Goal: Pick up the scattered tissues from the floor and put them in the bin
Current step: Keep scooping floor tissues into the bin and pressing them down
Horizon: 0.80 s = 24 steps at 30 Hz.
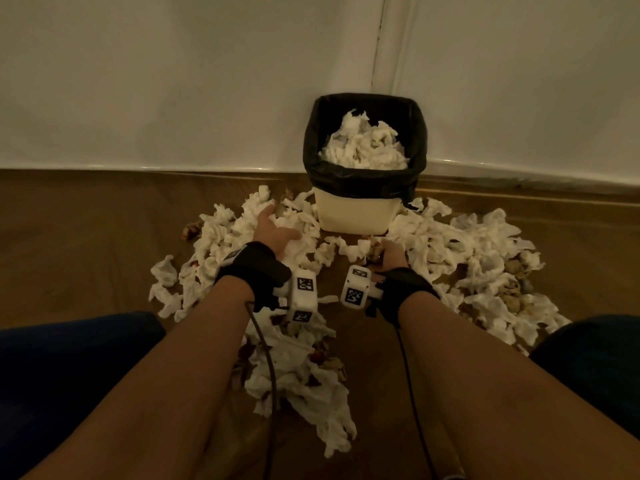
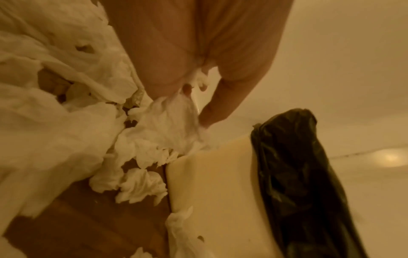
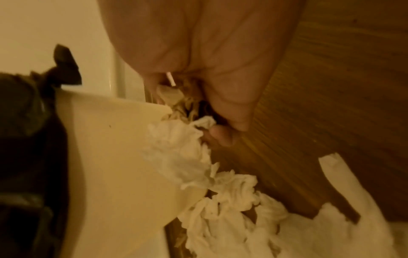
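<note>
Head view gives me the wooden floor (image 1: 86,237) first, running up to a pale wall (image 1: 173,81), with the bin (image 1: 353,211) standing against that wall; everything else I place from the bin. Its cream body wears a black liner (image 1: 363,178) folded over the rim, and crumpled tissues already fill it near the top. More tissues (image 1: 478,244) lie scattered on the floor in front of the bin and to both sides, with a long drift trailing back from it toward my knees; a few brownish scraps are mixed in.

My left hand (image 1: 273,230) is down in the heap just left of the bin. On the left wrist view its fingers (image 2: 220,108) are curled onto a wad of tissue, so I read it as grasping tissue. My right hand (image 1: 393,254) sits just in front of the bin's right corner, and the right wrist view shows its fingers (image 3: 234,104) clenched round a bunch of tissue and brown scraps.
</note>
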{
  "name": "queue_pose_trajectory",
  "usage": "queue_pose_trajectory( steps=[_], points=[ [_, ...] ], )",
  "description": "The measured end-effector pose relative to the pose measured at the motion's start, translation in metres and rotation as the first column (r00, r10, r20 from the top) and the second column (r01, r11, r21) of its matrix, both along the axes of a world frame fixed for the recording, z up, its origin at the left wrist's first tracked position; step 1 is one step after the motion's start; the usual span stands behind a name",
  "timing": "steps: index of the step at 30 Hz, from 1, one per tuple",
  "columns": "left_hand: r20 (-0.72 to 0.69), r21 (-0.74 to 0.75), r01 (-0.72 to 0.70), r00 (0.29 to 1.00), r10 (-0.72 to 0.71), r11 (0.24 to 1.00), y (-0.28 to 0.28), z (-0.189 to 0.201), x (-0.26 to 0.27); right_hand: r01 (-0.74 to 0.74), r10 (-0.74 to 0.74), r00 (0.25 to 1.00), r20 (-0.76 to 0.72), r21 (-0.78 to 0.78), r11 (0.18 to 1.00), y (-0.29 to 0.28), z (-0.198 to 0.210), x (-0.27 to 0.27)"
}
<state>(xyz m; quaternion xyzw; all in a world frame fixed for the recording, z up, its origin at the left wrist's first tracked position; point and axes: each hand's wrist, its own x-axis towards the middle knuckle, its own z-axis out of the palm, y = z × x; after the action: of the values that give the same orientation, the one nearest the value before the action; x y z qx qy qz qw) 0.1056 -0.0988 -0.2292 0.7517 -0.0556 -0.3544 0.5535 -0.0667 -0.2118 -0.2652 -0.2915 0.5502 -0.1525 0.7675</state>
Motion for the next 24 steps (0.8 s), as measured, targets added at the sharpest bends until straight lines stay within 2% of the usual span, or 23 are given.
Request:
queue_pose_trajectory(
  steps=[2, 4, 7, 9, 11, 14, 17, 20, 24],
  points=[
    [-0.077, -0.007, 0.017, 0.997, -0.018, 1.0, 0.003, 0.011, -0.002, -0.011, 0.012, 0.996, 0.084, -0.003, 1.0, 0.001, 0.006, 0.001],
    [-0.132, -0.046, -0.025, 0.991, 0.019, 0.999, 0.006, 0.017, -0.003, -0.133, 0.138, 0.987, 0.08, -0.067, 0.989, 0.0, 0.016, 0.002],
    [-0.244, -0.157, -0.088, 0.969, 0.048, 0.984, 0.013, 0.027, -0.01, -0.321, 0.317, 0.947, -0.051, -0.215, 0.923, -0.004, 0.029, 0.005],
    [-0.257, -0.199, -0.065, 0.966, 0.012, 0.978, 0.016, 0.033, -0.014, -0.347, 0.338, 0.938, -0.08, -0.249, 0.904, -0.003, 0.041, 0.006],
    [-0.271, -0.253, -0.067, 0.963, -0.004, 0.965, 0.017, 0.041, -0.018, -0.283, 0.293, 0.956, 0.006, -0.241, 0.928, 0.002, 0.058, 0.004],
    [-0.346, -0.33, -0.191, 0.936, 0.07, 0.925, 0.015, 0.053, -0.025, -0.202, 0.229, 0.941, 0.247, -0.132, 0.97, 0.006, 0.075, 0.005],
    [-0.358, -0.367, -0.16, 0.933, 0.019, 0.916, 0.011, 0.069, -0.035, -0.088, 0.104, 0.928, 0.357, -0.061, 0.994, 0.008, 0.099, 0.008],
    [-0.308, -0.362, -0.124, 0.951, 0.007, 0.924, 0.006, 0.09, -0.044, 0.004, 0.017, 0.916, 0.4, -0.052, 0.999, 0.01, 0.126, 0.007],
    [-0.157, -0.302, -0.063, 0.988, 0.016, 0.951, -0.001, 0.118, -0.05, 0.047, -0.047, 0.859, 0.511, 0.012, 0.999, 0.01, 0.166, 0.001]
  ],
)
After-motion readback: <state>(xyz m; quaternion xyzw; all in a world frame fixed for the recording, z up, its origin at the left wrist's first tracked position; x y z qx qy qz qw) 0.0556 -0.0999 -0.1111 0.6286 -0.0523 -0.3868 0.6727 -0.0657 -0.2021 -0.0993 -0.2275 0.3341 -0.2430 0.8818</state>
